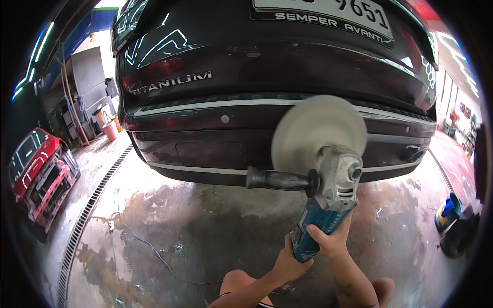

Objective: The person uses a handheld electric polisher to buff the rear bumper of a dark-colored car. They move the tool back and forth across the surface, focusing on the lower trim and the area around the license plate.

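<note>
My left hand (pixel 289 258) is wrapped around the rear end of a blue rotary polisher (pixel 321 220). Farther up the blue body, my right hand (pixel 336 239) grips it from the right, thumb across the top. A black side handle (pixel 281 180) juts left from the metal gear head, with no hand on it. The round pale polishing pad (pixel 312 131) looks blurred, as if spinning. It covers part of a dark car's rear bumper (pixel 200 148); whether it touches the paint I cannot tell. Strips of pale masking tape (pixel 215 103) run along the bumper's upper and lower edges.
A power cord (pixel 154 250) trails over the stained concrete floor (pixel 215 227). Slotted drain grates (pixel 90 206) line the left side, near a red car (pixel 42 173) without its front bumper. At right stand a blue container (pixel 448 211) and a black bag (pixel 460 235).
</note>
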{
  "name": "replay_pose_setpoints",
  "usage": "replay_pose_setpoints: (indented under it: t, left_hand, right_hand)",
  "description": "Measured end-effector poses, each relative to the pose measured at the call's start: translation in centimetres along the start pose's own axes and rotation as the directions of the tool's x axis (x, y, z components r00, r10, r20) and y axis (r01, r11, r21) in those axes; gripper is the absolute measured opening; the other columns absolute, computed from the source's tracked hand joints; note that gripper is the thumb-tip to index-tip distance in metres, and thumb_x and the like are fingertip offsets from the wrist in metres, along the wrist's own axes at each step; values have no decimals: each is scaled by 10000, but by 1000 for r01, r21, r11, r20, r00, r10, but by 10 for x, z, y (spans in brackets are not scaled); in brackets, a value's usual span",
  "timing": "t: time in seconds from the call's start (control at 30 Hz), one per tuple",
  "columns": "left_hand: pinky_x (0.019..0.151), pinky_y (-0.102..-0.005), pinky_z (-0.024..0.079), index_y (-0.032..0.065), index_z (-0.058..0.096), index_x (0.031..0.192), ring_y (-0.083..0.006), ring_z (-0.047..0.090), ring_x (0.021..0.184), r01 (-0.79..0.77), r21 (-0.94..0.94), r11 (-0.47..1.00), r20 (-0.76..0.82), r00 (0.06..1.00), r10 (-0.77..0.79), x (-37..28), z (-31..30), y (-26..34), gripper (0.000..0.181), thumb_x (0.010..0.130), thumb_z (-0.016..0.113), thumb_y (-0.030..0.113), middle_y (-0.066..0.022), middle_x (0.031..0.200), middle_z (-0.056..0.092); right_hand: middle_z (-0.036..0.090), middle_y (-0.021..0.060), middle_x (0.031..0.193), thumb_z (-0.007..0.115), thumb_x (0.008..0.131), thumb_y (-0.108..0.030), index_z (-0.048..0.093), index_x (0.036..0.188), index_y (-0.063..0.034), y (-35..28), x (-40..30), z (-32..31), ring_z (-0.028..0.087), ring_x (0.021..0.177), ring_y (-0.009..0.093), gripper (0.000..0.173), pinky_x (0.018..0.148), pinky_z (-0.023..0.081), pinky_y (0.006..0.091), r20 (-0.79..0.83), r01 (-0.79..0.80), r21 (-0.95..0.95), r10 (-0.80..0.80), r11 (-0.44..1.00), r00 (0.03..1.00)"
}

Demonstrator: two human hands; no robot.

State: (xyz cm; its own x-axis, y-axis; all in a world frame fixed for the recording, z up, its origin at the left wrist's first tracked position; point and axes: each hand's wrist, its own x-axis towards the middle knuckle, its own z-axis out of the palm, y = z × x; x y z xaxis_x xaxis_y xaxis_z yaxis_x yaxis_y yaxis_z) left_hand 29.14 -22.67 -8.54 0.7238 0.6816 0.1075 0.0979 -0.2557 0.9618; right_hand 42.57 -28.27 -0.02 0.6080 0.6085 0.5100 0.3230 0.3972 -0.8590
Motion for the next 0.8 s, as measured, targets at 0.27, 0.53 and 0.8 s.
replay_pose_setpoints:
  t: [0.27, 0.53, 0.8]
  left_hand:
    - [837, -417, 583, 35, 477, 1391, -229, 732, 934, -120, -331, 936, -159, 985, 70, -18, -28, -79, 670, 905, 852, 301, -86, 1033, 721]
    - [559, -304, 510, 87, 612, 1159, -144, 673, 679, -311, -633, 709, -466, 884, -28, -7, -112, -73, 340, 982, 820, 290, -32, 904, 698]
    - [707, -351, 560, 67, 575, 1236, -178, 710, 866, -277, -454, 847, -356, 928, 112, -13, -60, -57, 458, 912, 879, 179, -79, 1042, 714]
  right_hand:
    - [546, 262, 1496, 984, 725, -334, 118, 1717, -39, -20, 12, 98, 640, 1336, 395, 1350, 1116, 533, 448, 325, 305, -209, -228, 929, 918]
    - [537, 273, 1466, 881, 802, -393, 73, 1748, -202, -78, 56, 227, 630, 1290, 471, 1259, 1042, 577, 528, 685, 282, -355, 42, 892, 728]
    - [408, 304, 1631, 944, 757, -359, 95, 1739, -108, -63, 39, 153, 532, 1454, 455, 1322, 1176, 490, 503, 552, 178, -318, 29, 931, 833]
